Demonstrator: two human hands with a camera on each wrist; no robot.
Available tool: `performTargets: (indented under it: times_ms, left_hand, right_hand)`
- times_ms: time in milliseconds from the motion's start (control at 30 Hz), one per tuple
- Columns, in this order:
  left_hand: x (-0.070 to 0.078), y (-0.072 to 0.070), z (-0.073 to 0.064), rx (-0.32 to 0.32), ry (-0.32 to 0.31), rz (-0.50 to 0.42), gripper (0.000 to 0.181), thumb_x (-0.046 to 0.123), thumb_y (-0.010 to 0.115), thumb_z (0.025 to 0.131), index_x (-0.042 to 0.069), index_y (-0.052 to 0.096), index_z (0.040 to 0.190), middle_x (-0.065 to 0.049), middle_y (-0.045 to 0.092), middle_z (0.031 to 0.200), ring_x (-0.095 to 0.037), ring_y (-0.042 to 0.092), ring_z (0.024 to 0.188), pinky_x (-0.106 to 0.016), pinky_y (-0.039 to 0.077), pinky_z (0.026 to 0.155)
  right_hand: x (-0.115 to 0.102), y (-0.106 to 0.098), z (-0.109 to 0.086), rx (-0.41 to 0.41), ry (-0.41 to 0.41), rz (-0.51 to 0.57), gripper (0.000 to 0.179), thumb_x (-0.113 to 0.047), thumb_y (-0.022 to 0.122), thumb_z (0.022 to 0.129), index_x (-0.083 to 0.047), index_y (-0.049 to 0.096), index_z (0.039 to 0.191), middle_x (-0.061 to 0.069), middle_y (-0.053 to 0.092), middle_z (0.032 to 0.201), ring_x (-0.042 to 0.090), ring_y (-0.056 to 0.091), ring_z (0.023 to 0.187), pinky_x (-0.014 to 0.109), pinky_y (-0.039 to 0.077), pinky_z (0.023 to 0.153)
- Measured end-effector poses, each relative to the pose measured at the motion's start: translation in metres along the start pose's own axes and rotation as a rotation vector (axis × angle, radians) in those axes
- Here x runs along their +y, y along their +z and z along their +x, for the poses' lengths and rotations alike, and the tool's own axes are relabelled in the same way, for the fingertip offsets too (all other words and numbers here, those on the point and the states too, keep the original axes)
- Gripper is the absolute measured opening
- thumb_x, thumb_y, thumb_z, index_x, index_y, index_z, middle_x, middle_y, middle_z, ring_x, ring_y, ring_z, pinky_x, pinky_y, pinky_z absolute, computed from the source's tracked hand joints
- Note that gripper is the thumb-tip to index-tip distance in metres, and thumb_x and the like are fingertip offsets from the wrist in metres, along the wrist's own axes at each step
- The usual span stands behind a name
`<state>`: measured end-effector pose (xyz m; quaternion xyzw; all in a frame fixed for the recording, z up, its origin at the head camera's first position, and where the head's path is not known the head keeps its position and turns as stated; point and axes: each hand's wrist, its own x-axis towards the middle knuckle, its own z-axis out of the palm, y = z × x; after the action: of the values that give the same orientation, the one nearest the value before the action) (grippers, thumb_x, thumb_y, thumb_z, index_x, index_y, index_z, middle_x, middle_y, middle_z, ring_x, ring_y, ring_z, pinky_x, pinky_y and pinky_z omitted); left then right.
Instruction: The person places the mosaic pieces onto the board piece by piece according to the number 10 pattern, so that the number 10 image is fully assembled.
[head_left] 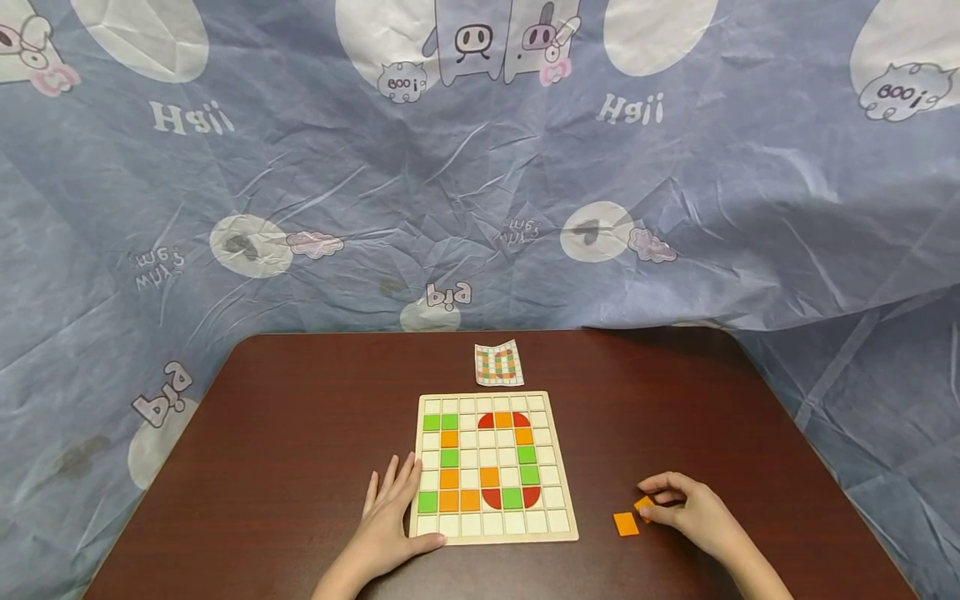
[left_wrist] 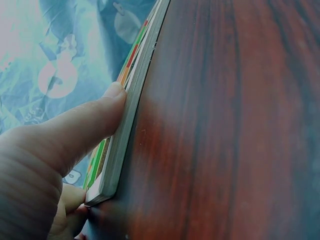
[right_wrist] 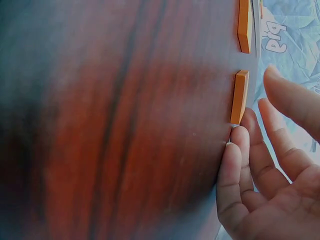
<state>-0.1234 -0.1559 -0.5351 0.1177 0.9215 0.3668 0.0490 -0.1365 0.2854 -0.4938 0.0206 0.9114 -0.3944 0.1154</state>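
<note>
My left hand (head_left: 386,525) lies along the left side of a pale wooden grid board (head_left: 495,535), fingers spread. Its thumb (left_wrist: 107,107) presses on the board's near edge. Green, orange and red tiles fill some squares of the board. To the board's right, my right hand (head_left: 693,512) reaches down around an orange square tile (head_left: 642,505). In the right wrist view the fingertips (right_wrist: 248,117) are right at the end of that tile, which lies on the table, while the thumb stays apart from it. A second orange tile (head_left: 626,524) lies just left of it.
Behind the board lies a small paper card (head_left: 498,365) printed with a coloured grid pattern. Everything rests on a dark reddish-brown wooden table (head_left: 315,417). A blue-grey printed cloth (head_left: 375,208) hangs behind the table's far edge and along its sides.
</note>
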Motion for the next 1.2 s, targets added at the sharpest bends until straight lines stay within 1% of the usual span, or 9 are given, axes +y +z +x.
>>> performTargets:
  times_ms: [100, 267, 500, 733, 767, 900, 1000, 1100, 1200]
  left_hand:
    - [-0.001, 0.0, 0.0, 0.006, 0.002, 0.004, 0.112, 0.053, 0.083, 0.071, 0.005, 0.027, 0.155, -0.012, 0.02, 0.164, -0.038, 0.007, 0.153, -0.059, -0.005, 0.119]
    - [-0.003, 0.001, -0.002, 0.027, 0.017, 0.001, 0.112, 0.051, 0.083, 0.07, 0.003, 0.028, 0.155, -0.015, 0.021, 0.163, -0.042, 0.01, 0.152, -0.055, -0.008, 0.12]
    - [-0.004, 0.002, -0.003, 0.022, 0.006, -0.008, 0.111, 0.051, 0.084, 0.07, 0.004, 0.028, 0.155, -0.014, 0.022, 0.164, -0.039, 0.009, 0.152, -0.042, -0.016, 0.12]
    - [-0.004, 0.003, -0.003, 0.013, -0.006, -0.007, 0.112, 0.049, 0.084, 0.07, 0.004, 0.028, 0.155, -0.013, 0.021, 0.164, -0.038, 0.008, 0.153, -0.046, -0.014, 0.121]
    - [-0.004, 0.003, -0.002, 0.009, -0.017, -0.009, 0.112, 0.049, 0.084, 0.069, 0.005, 0.028, 0.155, -0.011, 0.02, 0.164, -0.036, 0.007, 0.153, -0.045, -0.014, 0.121]
    - [-0.002, 0.003, -0.002, 0.011, -0.011, -0.005, 0.112, 0.051, 0.084, 0.07, 0.005, 0.027, 0.155, -0.011, 0.02, 0.164, -0.036, 0.007, 0.153, -0.041, -0.017, 0.12]
    - [-0.001, 0.003, -0.002, 0.025, 0.011, -0.01, 0.111, 0.051, 0.083, 0.07, 0.004, 0.028, 0.155, -0.013, 0.022, 0.164, -0.04, 0.009, 0.152, -0.038, -0.018, 0.12]
    - [0.0, 0.002, -0.002, 0.033, 0.023, -0.019, 0.111, 0.051, 0.084, 0.07, 0.003, 0.029, 0.154, -0.015, 0.023, 0.163, -0.042, 0.01, 0.152, -0.042, -0.016, 0.12]
    - [0.001, 0.001, -0.002, 0.029, 0.021, -0.024, 0.111, 0.05, 0.084, 0.07, 0.003, 0.029, 0.154, -0.015, 0.022, 0.163, -0.042, 0.009, 0.152, -0.048, -0.013, 0.12]
  right_hand:
    - [0.0, 0.002, 0.0, 0.022, -0.028, -0.041, 0.036, -0.021, 0.085, 0.075, -0.011, 0.071, 0.107, 0.003, 0.069, 0.107, 0.007, 0.059, 0.087, 0.02, 0.05, 0.072]
    - [-0.003, 0.007, 0.001, 0.05, -0.05, -0.12, 0.033, -0.017, 0.087, 0.071, -0.015, 0.073, 0.101, -0.002, 0.065, 0.101, 0.004, 0.055, 0.083, 0.019, 0.049, 0.07]
    - [-0.01, 0.009, 0.002, 0.048, 0.021, -0.161, 0.032, -0.012, 0.085, 0.073, -0.012, 0.071, 0.101, -0.002, 0.065, 0.096, 0.008, 0.056, 0.082, 0.02, 0.048, 0.068]
    - [-0.014, 0.008, 0.003, 0.033, 0.053, -0.144, 0.032, -0.014, 0.085, 0.072, -0.01, 0.069, 0.099, 0.0, 0.063, 0.091, 0.012, 0.057, 0.083, 0.022, 0.047, 0.067]
    - [-0.014, 0.008, 0.003, 0.033, 0.057, -0.136, 0.031, -0.013, 0.085, 0.072, -0.011, 0.069, 0.098, 0.0, 0.063, 0.091, 0.012, 0.058, 0.083, 0.022, 0.048, 0.067]
    - [-0.013, 0.005, 0.005, 0.05, 0.038, -0.114, 0.024, -0.012, 0.083, 0.076, -0.011, 0.069, 0.096, 0.0, 0.067, 0.091, 0.012, 0.062, 0.081, 0.021, 0.05, 0.065]
    - [-0.013, 0.003, 0.009, 0.075, 0.022, -0.083, 0.024, -0.014, 0.082, 0.078, -0.011, 0.07, 0.099, 0.001, 0.071, 0.095, 0.01, 0.066, 0.082, 0.021, 0.051, 0.066]
    - [-0.018, 0.001, 0.016, 0.09, 0.013, 0.01, 0.029, -0.017, 0.081, 0.08, -0.007, 0.071, 0.105, 0.005, 0.074, 0.099, 0.008, 0.068, 0.082, 0.022, 0.052, 0.067]
    - [-0.029, 0.002, 0.023, 0.084, -0.004, 0.159, 0.035, -0.017, 0.08, 0.082, -0.001, 0.069, 0.111, 0.01, 0.073, 0.102, 0.006, 0.069, 0.081, 0.023, 0.054, 0.071]
